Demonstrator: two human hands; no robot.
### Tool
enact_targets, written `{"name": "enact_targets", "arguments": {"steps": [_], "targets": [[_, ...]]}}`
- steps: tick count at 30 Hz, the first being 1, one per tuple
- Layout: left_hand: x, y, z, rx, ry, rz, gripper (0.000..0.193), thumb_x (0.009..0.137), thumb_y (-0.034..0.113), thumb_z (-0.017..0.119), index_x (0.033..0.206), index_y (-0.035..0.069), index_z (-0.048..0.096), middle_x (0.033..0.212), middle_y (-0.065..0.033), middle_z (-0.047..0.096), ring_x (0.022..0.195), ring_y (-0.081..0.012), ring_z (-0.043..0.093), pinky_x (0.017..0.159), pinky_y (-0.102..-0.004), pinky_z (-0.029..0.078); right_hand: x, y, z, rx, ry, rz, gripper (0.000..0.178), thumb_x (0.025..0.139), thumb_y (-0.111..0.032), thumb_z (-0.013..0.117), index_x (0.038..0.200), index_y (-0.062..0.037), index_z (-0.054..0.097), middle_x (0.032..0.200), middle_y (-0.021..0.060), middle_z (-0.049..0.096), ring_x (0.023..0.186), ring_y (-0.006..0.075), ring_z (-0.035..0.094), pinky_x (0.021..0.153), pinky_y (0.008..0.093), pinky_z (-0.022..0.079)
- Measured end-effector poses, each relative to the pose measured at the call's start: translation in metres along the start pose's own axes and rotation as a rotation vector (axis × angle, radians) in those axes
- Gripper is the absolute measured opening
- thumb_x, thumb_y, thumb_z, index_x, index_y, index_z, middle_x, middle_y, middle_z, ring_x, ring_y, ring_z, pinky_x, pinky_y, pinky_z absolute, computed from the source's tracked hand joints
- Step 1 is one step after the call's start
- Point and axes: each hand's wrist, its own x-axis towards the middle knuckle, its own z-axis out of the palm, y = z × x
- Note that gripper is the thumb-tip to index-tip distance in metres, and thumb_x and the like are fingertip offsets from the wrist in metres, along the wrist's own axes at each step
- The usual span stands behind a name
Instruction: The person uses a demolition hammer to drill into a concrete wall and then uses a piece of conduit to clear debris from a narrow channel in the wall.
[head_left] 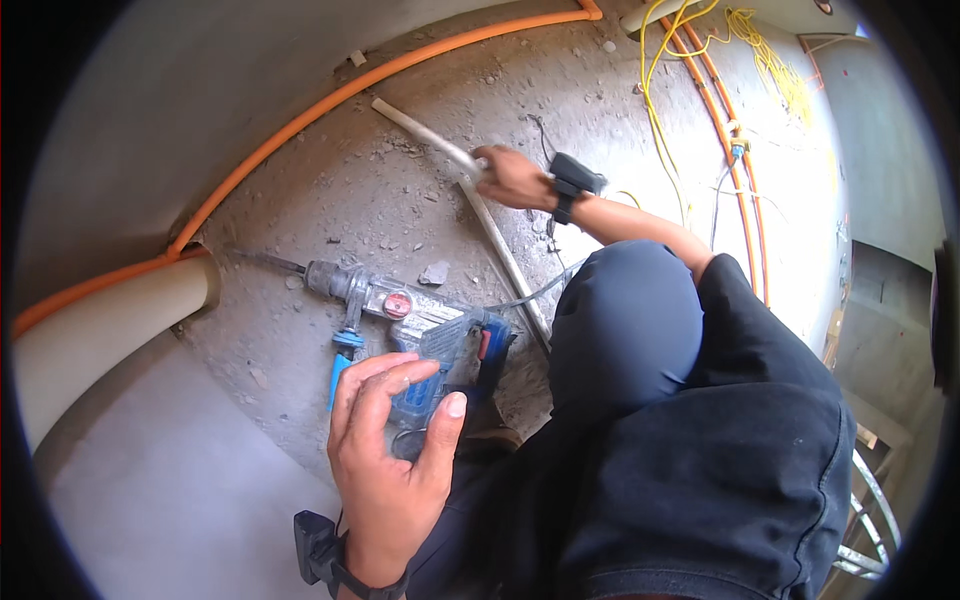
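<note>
My right hand reaches far forward, its fingers closed round one end of a pale, dusty stick that points away to the left. A second long pale stick lies on the floor just below that hand. Nearer to me, a blue and grey rotary hammer rests on its side, dusty, its chisel bit pointing left. Over the tool's lower part hovers my left hand, empty, thumb and loosely curled fingers apart. Whether it touches the tool cannot be made out.
An orange conduit follows the wall's foot, above a thick cream pipe at left. Rubble such as a grey chunk litters the concrete floor. A yellow cable and two orange conduits run along the right.
</note>
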Motion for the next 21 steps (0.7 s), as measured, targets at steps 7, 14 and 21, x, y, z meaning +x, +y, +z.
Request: {"name": "enact_targets", "arguments": {"steps": [7,14,21], "targets": [[-0.001,0.003,0.000,-0.009,-0.045,0.025,0.026,0.087,0.013,0.081,0.107,0.001,0.071,0.112,-0.0161,0.066,0.106,-0.0320,0.066,0.093,-0.0415,0.052,-0.062,0.028,-0.019,0.031,0.021,-0.083,0.050,0.101,-0.023,0.061,0.147,-0.0091,0.046,0.109,0.0243,0.066,0.095,0.0420,0.069,0.087,0.0500,0.056],[0.006,0.001,0.003,0.008,-0.042,0.017,0.026,0.087,0.014,0.080,0.107,0.000,0.071,0.112,-0.0165,0.066,0.105,-0.0327,0.066,0.093,-0.0416,0.052,-0.075,0.075,0.019,0.058,0.176,-0.005,0.048,0.107,-0.020,0.050,0.156,-0.0175,0.046,0.103,0.0204,0.069,0.088,0.0349,0.069,0.081,0.0457,0.057],[0.009,0.005,0.007,0.007,-0.098,-0.030,0.024,0.089,0.013,0.075,0.108,0.001,0.068,0.115,-0.0157,0.066,0.111,-0.0298,0.063,0.100,-0.0406,0.048,-0.081,0.080,0.026,-0.047,0.107,-0.189,0.053,0.105,-0.017,0.056,0.157,-0.0241,0.046,0.097,0.0164,0.064,0.083,0.0316,0.066,0.075,0.0441,0.055]]}}
